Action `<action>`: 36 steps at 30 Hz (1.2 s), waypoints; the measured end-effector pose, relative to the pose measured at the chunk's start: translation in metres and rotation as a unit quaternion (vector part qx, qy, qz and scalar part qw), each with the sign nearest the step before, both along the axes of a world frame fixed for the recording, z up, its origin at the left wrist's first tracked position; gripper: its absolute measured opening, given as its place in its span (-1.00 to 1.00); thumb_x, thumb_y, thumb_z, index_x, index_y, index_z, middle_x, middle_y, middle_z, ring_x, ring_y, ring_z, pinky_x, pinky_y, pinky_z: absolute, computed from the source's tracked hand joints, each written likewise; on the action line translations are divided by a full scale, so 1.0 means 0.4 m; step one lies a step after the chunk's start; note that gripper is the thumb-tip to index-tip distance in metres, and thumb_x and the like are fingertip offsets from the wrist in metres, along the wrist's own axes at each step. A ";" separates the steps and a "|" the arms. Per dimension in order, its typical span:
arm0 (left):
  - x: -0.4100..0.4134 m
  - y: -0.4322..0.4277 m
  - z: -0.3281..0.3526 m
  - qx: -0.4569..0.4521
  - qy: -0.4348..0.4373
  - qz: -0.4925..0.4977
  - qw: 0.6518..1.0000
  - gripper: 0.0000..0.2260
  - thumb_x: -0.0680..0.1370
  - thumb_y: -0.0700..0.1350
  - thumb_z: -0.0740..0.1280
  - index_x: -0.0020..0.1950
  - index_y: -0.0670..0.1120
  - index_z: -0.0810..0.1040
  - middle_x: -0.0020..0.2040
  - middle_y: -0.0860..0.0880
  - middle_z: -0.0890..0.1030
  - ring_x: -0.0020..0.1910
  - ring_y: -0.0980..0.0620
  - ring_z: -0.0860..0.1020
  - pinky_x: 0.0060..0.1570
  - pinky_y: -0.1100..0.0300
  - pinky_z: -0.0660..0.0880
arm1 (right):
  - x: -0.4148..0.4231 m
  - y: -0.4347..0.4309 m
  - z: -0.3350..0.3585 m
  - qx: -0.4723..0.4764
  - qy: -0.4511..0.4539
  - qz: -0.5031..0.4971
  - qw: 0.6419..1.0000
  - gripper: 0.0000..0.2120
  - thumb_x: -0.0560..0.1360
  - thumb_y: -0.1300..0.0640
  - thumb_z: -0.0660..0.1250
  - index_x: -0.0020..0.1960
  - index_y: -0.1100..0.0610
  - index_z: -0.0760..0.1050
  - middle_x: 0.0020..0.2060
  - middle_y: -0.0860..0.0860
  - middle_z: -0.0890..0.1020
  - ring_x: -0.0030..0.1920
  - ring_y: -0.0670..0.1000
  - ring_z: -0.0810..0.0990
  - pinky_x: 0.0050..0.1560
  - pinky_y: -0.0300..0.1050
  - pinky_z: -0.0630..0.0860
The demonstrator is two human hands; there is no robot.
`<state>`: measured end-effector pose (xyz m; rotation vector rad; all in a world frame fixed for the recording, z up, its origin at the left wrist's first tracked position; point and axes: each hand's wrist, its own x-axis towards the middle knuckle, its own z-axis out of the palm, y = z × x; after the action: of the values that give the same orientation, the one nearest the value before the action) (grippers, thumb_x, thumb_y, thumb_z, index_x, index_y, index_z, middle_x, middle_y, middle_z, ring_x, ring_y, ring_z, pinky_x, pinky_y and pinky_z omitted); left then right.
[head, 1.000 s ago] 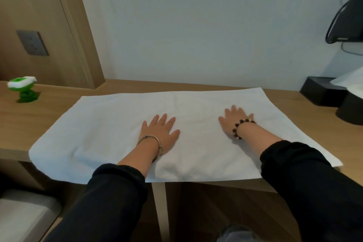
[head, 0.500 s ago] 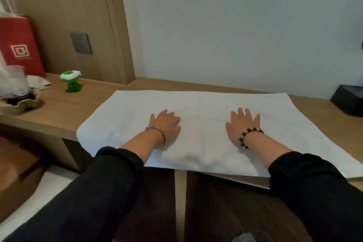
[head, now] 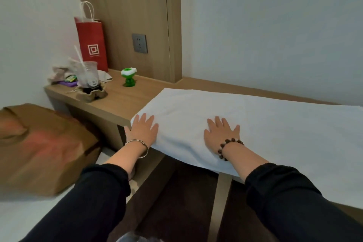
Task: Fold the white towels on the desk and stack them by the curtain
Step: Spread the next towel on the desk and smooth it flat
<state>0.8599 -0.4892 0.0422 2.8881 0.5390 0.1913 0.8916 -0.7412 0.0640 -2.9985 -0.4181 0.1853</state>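
A white towel (head: 271,124) lies spread flat on the wooden desk (head: 125,100), its near edge hanging a little over the desk's front. My left hand (head: 143,130), with a metal bangle on the wrist, rests flat on the towel's left end at the corner, fingers straight. My right hand (head: 221,133), with a bead bracelet, presses flat on the towel nearer the middle, fingers spread. No curtain is in view.
At the desk's left end stand a red paper bag (head: 92,43), a plastic cup with a straw (head: 88,74) in a cardboard holder, and a small green figure (head: 128,77). A wall socket (head: 139,43) sits on the wood panel. A brown paper bag (head: 39,147) lies lower left.
The view has swung left, bringing the desk's left end and its clutter into sight. My left hand slid left along the towel to its left corner; my right hand followed left.
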 end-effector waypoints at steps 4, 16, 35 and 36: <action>-0.031 0.027 -0.055 -0.217 -0.207 0.176 0.938 -0.46 0.59 0.12 0.19 0.51 -0.04 0.18 0.50 -0.13 0.23 0.46 -0.18 0.20 0.40 -0.22 0.17 | 0.002 -0.005 -0.006 0.013 -0.019 0.007 1.000 -0.46 0.61 -0.12 -0.19 0.56 -0.02 -0.11 0.56 -0.02 -0.13 0.54 0.03 -0.15 0.47 0.26 -0.14; -0.071 0.039 -0.068 -0.729 -0.131 0.208 0.639 -0.31 0.44 0.05 0.46 0.47 -0.11 0.26 0.43 -0.09 0.35 0.36 -0.12 0.35 0.39 -0.07 0.26 | 0.002 -0.008 -0.010 0.033 -0.035 0.005 0.999 -0.46 0.61 -0.10 -0.15 0.56 0.02 -0.05 0.56 -0.01 -0.08 0.54 0.02 -0.12 0.49 0.19 -0.13; 0.009 -0.430 0.333 -0.453 -0.193 -0.171 0.854 -0.87 0.59 -0.13 0.19 -0.15 -0.09 0.37 -0.23 0.00 0.38 -0.22 0.01 0.36 -0.23 0.23 0.34 | 0.041 -0.275 0.157 0.333 -0.139 -0.142 0.922 -0.63 0.62 0.16 0.11 0.40 0.18 0.34 0.38 0.14 0.41 0.35 0.15 0.38 0.27 -0.06 0.32; 0.001 -0.489 0.332 -0.376 -0.094 -0.280 0.878 -0.87 0.60 -0.06 0.19 -0.11 -0.08 0.39 -0.15 -0.02 0.42 -0.12 0.00 0.39 -0.15 0.20 0.30 | 0.042 -0.313 0.172 0.352 -0.167 -0.180 0.903 -0.64 0.61 0.17 0.10 0.39 0.19 0.36 0.34 0.16 0.44 0.30 0.17 0.42 0.19 -0.06 0.35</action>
<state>0.8605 -0.6848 0.1752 2.1024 -0.2376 0.1263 0.9083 -0.8662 0.1329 -2.3119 0.0580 -0.4274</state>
